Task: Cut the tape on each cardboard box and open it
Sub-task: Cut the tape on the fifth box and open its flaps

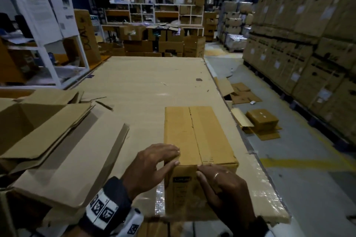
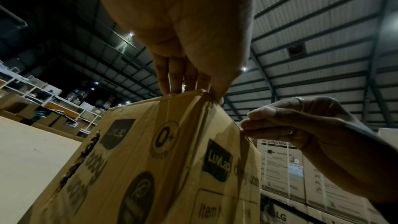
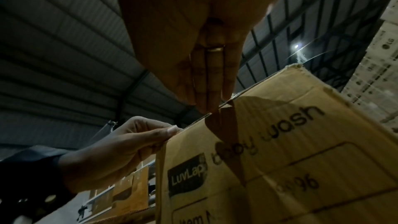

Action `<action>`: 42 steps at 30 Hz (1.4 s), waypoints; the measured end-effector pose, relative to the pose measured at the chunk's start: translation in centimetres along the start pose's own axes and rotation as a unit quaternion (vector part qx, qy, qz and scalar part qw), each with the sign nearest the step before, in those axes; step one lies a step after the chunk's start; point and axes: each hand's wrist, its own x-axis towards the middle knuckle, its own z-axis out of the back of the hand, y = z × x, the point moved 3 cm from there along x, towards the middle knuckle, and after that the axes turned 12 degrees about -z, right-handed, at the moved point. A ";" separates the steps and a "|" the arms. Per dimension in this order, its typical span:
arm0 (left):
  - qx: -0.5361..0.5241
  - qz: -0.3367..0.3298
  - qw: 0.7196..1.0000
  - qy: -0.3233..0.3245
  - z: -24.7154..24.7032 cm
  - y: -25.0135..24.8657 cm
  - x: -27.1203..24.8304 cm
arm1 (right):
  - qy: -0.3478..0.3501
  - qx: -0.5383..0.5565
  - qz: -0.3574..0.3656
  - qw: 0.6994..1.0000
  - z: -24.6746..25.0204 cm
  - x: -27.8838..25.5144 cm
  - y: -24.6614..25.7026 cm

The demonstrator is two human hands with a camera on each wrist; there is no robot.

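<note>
1 sealed cardboard box lies on the desk directly under both hands, its near end against the fingertips. Its top seam shows a dark line running away from the fingers, so the tape along the top looks already slit, though the 2 top flaps lie flat and closed. The left hand has 4 fingers laid straight on the top edge and the thumb against the near-left corner, bracing the box. The right hand has its fingers pressed together, the tips at the tape end that folds down over the near face; whether they pinch it I cannot tell. No blade is visible in either hand.

My reading: this box is about halfway, with the flaps left to lift. Left of the left fingers sit at least 2 opened boxes, flaps splayed. More flattened cardboard lies on the floor, right of the right fingers.
</note>
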 end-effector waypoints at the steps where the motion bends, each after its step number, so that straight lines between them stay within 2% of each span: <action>1: -0.004 -0.007 1.000 -0.004 0.0 0.3 0.0 | -0.001 -0.015 -0.008 1.000 0.0 0.0 0.1; 6: -0.023 -0.040 0.999 0.009 1.3 1.8 1.2 | -0.052 -0.066 -0.023 0.996 0.0 -0.2 1.6; 10: -0.052 -0.061 0.992 0.095 3.0 3.4 4.1 | -0.105 -0.092 -0.074 0.987 0.9 0.8 2.7; 13: -0.058 -0.119 0.977 0.166 3.9 4.0 6.6 | -0.096 -0.180 -0.144 0.968 1.1 1.9 2.9; 17: -0.027 -0.189 0.954 0.231 3.7 4.5 12.7 | -0.098 -0.285 -0.188 0.935 0.9 3.4 1.9; 20: -0.004 -0.232 0.935 0.267 1.5 3.9 18.2 | -0.064 -0.335 -0.239 0.909 1.0 4.9 0.5; 24: 0.030 -0.294 0.885 0.361 -3.1 3.6 22.7 | -0.014 -0.391 -0.291 0.873 0.3 6.4 -2.2; 27: 0.012 -0.298 0.864 0.407 -5.7 3.8 25.2 | 0.045 -0.358 -0.327 0.873 -0.5 7.0 -4.2; 32: 0.006 -0.314 0.826 0.469 -10.0 4.5 26.6 | 0.021 -0.240 -0.387 0.890 -0.6 6.7 -6.3; 35: 0.027 -0.349 0.810 0.470 -11.5 4.7 26.6 | -0.037 -0.197 -0.377 0.904 -1.0 6.2 -7.5; 36: 0.037 -0.362 0.807 0.466 -11.9 4.7 26.6 | -0.044 -0.200 -0.384 0.900 -1.3 6.1 -7.8; 42: 0.011 -0.377 0.801 0.465 -12.8 5.6 26.2 | -0.014 -0.177 -0.402 0.898 -1.7 6.6 -8.6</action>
